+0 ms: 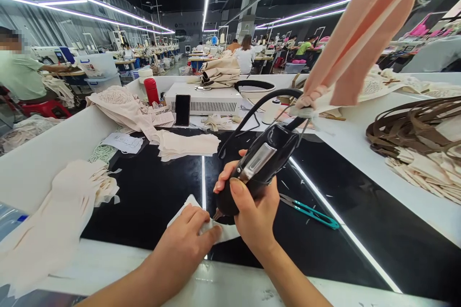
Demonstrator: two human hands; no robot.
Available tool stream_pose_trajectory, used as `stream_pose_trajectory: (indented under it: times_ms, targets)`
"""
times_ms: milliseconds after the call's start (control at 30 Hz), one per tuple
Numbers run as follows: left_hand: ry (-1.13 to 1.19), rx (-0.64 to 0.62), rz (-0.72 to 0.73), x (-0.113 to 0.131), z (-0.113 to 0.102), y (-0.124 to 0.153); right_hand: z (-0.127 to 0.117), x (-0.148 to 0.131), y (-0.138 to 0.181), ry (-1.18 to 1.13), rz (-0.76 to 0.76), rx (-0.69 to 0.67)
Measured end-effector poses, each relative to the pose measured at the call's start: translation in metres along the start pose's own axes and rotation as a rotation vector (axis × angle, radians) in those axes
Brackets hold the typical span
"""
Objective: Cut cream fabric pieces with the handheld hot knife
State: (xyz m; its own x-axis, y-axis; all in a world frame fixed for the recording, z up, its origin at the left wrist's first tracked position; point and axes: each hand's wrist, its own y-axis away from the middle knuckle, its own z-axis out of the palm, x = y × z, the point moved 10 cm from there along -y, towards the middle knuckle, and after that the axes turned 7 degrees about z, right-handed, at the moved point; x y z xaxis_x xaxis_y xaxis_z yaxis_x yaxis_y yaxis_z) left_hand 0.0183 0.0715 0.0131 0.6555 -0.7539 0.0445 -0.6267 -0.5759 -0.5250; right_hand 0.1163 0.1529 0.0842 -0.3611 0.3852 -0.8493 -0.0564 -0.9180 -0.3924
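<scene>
In my right hand (254,211) is a black corded hand tool (259,168) with a silver plate on its side. The fingers are wrapped round its body, and its small metal tip points down at a white fabric piece (228,233). My left hand (183,237) presses and holds that piece against the black work surface (140,211), thumb close to the tip. Pink cloth strips (355,43) are knotted at the tool's upper end and run upward. Teal-handled thread snips (313,211) lie right of my right hand. The underside of the fabric is hidden.
Beige fabric pieces (187,145) lie ahead, with more stacked at the left (59,220). Behind stand a white vented box (205,98), a phone (182,110) and a red bottle (151,90). Brown straps (406,129) are heaped at right. A person (21,74) sits at far left.
</scene>
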Motion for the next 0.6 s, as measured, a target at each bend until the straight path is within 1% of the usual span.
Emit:
stream_pose_trajectory:
  times_ms: [200, 367, 433, 533, 600]
  targets:
    - [-0.013, -0.017, 0.000, -0.001, 0.000, -0.003, -0.001, -0.002, -0.002, 0.010, -0.032, -0.026]
    - [0.007, 0.005, 0.017, -0.013, -0.017, -0.008, -0.010, -0.009, -0.006, 0.110, -0.043, -0.025]
    - [0.009, -0.009, 0.016, -0.020, -0.018, -0.010, -0.015, -0.012, -0.009, 0.182, -0.034, -0.028]
    - [0.021, -0.067, 0.008, -0.027, -0.009, -0.013, -0.030, -0.019, -0.013, 0.319, -0.049, 0.006]
    - [0.000, -0.091, 0.016, -0.028, -0.001, -0.014, -0.051, -0.030, -0.010, 0.399, -0.123, 0.114]
